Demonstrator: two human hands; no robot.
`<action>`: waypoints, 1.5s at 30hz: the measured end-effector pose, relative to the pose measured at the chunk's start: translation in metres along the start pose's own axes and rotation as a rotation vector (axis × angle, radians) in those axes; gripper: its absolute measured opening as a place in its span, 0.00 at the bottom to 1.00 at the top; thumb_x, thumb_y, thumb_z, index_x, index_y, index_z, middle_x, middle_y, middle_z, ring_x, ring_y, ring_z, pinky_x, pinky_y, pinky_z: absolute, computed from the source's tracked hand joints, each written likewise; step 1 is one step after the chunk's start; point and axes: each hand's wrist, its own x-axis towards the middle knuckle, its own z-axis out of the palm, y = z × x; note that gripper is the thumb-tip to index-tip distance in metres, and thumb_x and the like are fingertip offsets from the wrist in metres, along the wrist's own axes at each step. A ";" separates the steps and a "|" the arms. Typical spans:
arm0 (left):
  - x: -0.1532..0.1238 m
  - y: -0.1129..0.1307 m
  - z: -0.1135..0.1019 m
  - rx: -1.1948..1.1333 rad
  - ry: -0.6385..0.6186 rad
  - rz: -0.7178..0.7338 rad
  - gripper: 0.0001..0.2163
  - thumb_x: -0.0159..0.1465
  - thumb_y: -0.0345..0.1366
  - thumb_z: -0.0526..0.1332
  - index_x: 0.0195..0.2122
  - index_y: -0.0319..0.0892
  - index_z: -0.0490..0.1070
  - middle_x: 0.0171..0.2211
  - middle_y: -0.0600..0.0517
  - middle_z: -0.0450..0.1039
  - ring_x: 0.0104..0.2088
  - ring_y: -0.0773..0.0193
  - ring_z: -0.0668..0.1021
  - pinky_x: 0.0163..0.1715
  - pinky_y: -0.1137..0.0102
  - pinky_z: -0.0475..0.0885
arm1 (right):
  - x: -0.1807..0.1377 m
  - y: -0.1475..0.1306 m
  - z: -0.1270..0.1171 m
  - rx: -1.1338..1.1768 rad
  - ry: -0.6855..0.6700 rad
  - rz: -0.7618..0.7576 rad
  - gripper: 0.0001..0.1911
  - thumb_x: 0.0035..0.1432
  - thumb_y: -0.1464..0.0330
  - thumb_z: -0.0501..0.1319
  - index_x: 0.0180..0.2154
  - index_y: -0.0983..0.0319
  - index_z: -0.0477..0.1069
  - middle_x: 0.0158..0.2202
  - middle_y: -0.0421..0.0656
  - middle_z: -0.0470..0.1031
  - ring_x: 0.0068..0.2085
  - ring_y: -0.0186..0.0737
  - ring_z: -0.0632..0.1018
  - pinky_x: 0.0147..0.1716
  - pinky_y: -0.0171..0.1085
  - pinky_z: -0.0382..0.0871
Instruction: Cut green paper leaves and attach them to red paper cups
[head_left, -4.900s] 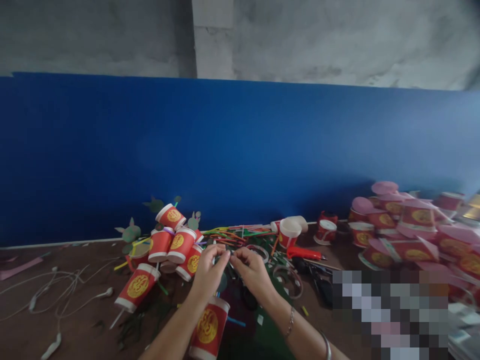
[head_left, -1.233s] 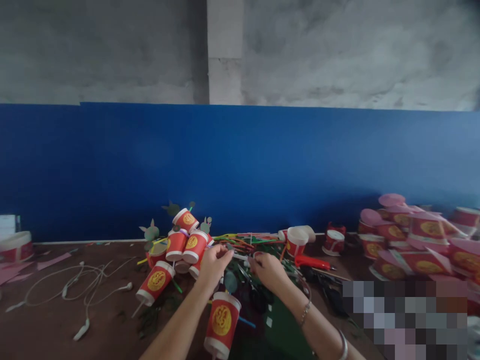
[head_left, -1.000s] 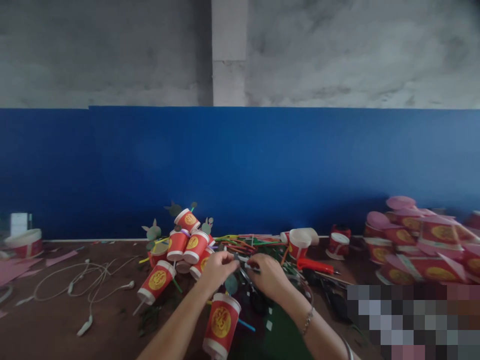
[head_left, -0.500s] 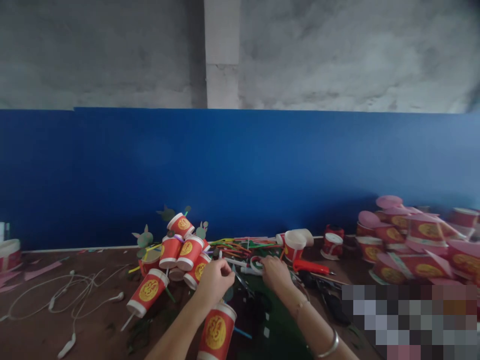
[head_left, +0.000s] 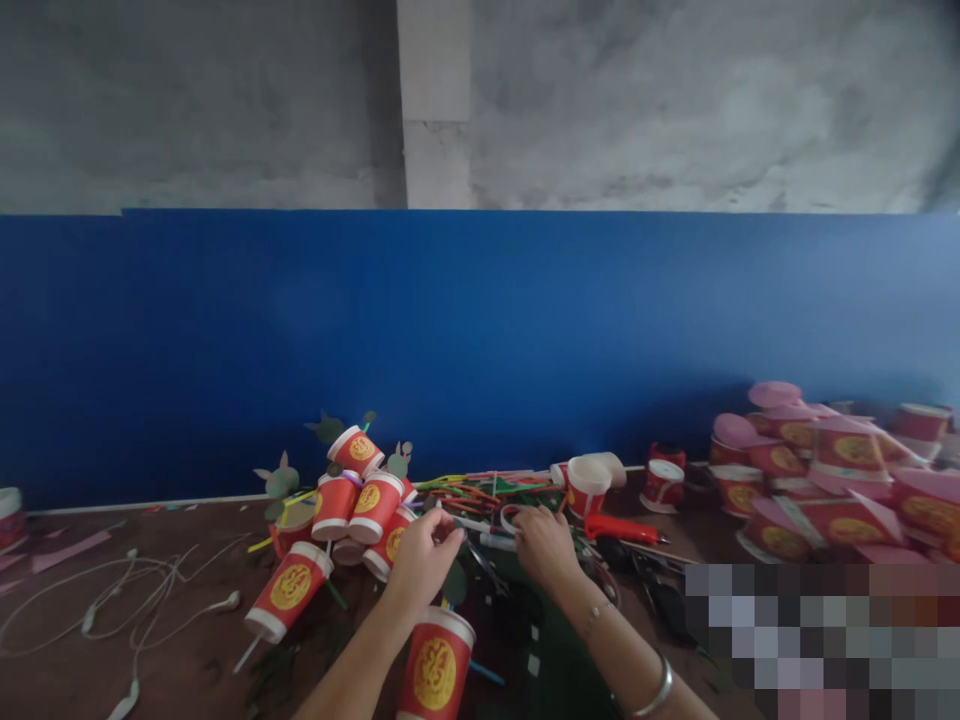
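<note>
My left hand is closed in a pinch above a red paper cup with a gold emblem, holding a small thin piece that I cannot make out; a green paper leaf hangs just below it. My right hand lies palm down with curled fingers on a clutter of scraps, next to a roll of clear tape and a white pen-like stick. Whether it holds anything is hidden. A bundle of coloured straws lies just beyond both hands.
A heap of red cups with straws and green leaves lies left of my hands. White earphone cables trail at far left. A white-rimmed cup, a red cutter and a pile of pink-lidded cups lie right, before a blue wall.
My hands, joined over the cup earlier, have parted. The right hand went out to the tape and scraps on the table while the left kept its pinch above the cup.
</note>
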 end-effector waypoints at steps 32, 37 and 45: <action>-0.005 -0.002 0.002 0.390 0.047 0.214 0.09 0.58 0.26 0.54 0.32 0.43 0.72 0.33 0.48 0.76 0.36 0.58 0.77 0.37 0.68 0.68 | -0.004 -0.022 -0.009 0.371 0.130 -0.055 0.18 0.47 0.77 0.56 0.41 0.60 0.72 0.43 0.47 0.75 0.46 0.46 0.71 0.45 0.41 0.60; -0.006 -0.003 0.005 0.410 0.020 0.173 0.08 0.56 0.25 0.55 0.31 0.42 0.72 0.32 0.47 0.77 0.37 0.57 0.77 0.37 0.67 0.68 | -0.010 -0.046 -0.020 0.922 0.063 -0.162 0.12 0.47 0.76 0.56 0.34 0.63 0.73 0.32 0.42 0.77 0.35 0.38 0.75 0.37 0.34 0.67; -0.004 -0.008 0.009 0.292 -0.038 0.117 0.11 0.56 0.22 0.53 0.35 0.42 0.68 0.32 0.49 0.76 0.35 0.61 0.77 0.36 0.69 0.69 | -0.005 -0.042 -0.011 0.944 0.136 -0.046 0.03 0.47 0.72 0.57 0.24 0.62 0.68 0.25 0.39 0.71 0.30 0.36 0.71 0.31 0.33 0.64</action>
